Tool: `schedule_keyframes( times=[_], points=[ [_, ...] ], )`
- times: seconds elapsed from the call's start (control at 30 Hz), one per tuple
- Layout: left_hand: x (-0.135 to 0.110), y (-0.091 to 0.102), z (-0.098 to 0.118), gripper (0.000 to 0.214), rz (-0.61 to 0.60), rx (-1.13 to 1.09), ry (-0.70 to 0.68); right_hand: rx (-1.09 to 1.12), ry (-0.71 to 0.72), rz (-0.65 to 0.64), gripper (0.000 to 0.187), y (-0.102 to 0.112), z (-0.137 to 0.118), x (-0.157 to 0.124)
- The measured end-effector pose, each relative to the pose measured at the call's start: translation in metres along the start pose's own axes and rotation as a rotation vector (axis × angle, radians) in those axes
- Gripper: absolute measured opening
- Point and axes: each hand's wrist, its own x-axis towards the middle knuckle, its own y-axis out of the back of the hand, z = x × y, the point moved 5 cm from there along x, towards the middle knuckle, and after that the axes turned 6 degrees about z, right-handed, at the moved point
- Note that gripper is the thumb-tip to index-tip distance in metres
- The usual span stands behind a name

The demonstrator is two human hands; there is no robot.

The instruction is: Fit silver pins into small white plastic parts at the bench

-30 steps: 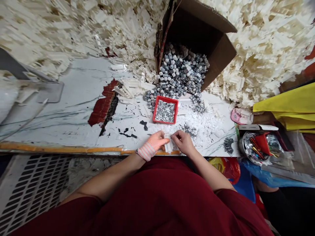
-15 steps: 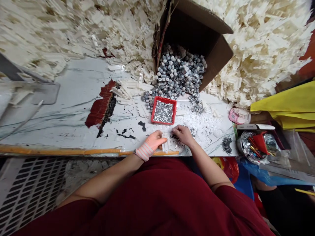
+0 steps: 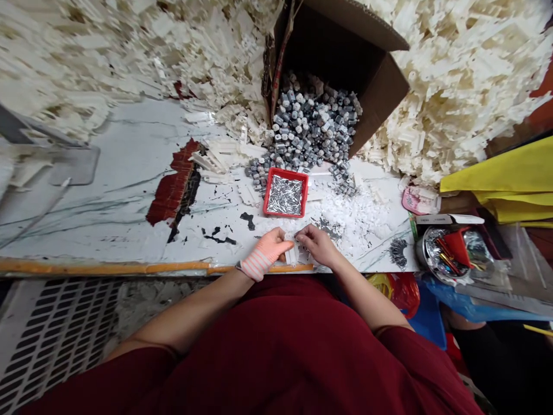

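My left hand [image 3: 266, 253], in an orange striped glove, is closed on a small white plastic piece [image 3: 292, 255] close to the table's front edge. Bare, my right hand [image 3: 317, 244] has its thumb and fingertips pinched together just right of that piece; whatever they hold is too small to make out. Just beyond both hands stands a red tray [image 3: 266, 203] filled with small shiny metal pins [image 3: 285, 195]. Behind the tray, many grey and white small cylindrical parts [image 3: 309, 124] spill from a tipped cardboard box [image 3: 380, 104].
White plastic pieces [image 3: 142, 52] are heaped along the back on both sides of the box. White scraps [image 3: 358, 219] litter the table to the right. A metal bowl [image 3: 425, 262] with tools stands at the right, near yellow sheets [image 3: 505, 181]. Another person's leg [image 3: 488, 346] shows at lower right.
My right hand has moved slightly left, closer to the white plastic piece and my left hand. The left hand keeps its hold. The whole view has shifted slightly.
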Motion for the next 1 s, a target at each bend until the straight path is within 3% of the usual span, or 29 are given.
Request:
schedule_keyframes(
  times=[0.17,0.27,0.33,0.5,0.63,0.73,0.8,0.9,1.0],
  points=[
    [-0.011,-0.005,0.007,0.03,-0.03,-0.068,0.05,-0.223,0.031,0.043,0.015,-0.008,-0.012,-0.018],
    [-0.016,-0.008,0.008,0.035,-0.063,-0.168,0.101,-0.261,0.064,-0.025,0.019,-0.009,-0.008,-0.015],
    [-0.016,-0.008,0.007,0.035,-0.059,-0.186,0.111,-0.302,0.097,-0.031,0.022,0.0,-0.001,-0.003],
    [-0.009,-0.007,0.004,0.036,-0.022,-0.119,0.102,-0.772,0.107,0.379,0.027,0.046,0.015,0.049],
    [-0.006,-0.005,0.002,0.035,-0.023,-0.087,0.082,-0.942,0.159,0.311,0.027,0.043,0.023,0.068],
    [-0.003,-0.003,0.0,0.035,-0.019,-0.076,0.074,-0.858,0.187,0.334,0.022,0.038,0.022,0.057],
    [0.0,-0.003,-0.002,0.033,-0.015,-0.058,0.061,-0.649,0.155,0.367,0.021,0.036,0.02,0.043],
    [0.002,-0.005,0.0,0.031,-0.014,-0.031,0.033,-0.259,0.094,0.221,0.022,0.021,0.012,0.022],
    [0.0,-0.008,0.007,0.03,-0.021,-0.016,0.011,-0.151,0.072,0.084,0.019,0.005,-0.002,0.005]
  ],
)
